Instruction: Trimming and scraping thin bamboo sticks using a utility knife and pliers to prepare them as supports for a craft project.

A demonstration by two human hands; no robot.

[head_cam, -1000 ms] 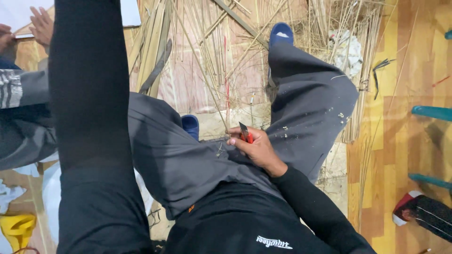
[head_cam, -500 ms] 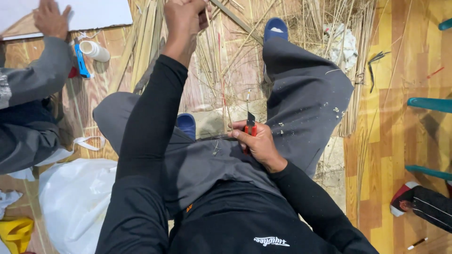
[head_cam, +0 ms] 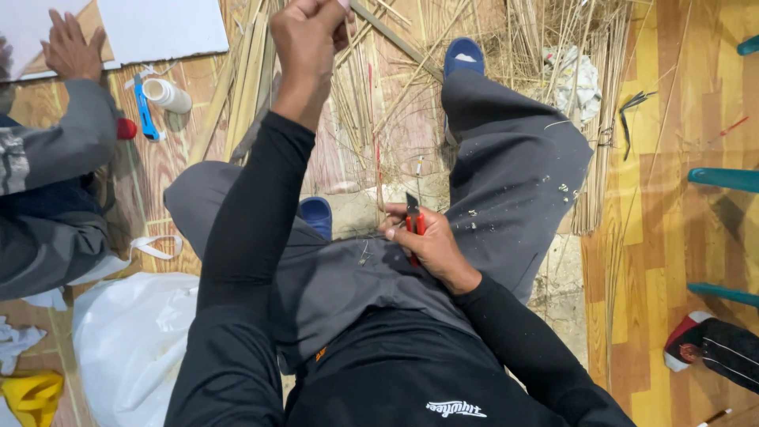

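Left hand (head_cam: pixel 310 35) rose, prob. gripping thin strip (head_cam: pixel 375 126).

Not much packaging from where I'm watching. There's a big white plastic bag (head_cam: pixel 130 340) lying crumpled on the floor at lower left, and a yellow bag or wrapper (head_cam: pixel 32 395) peeking in at the bottom-left corner. Up top left, a flat white sheet of board (head_cam: pixel 162 28) lies on the floor. No screens or signs.
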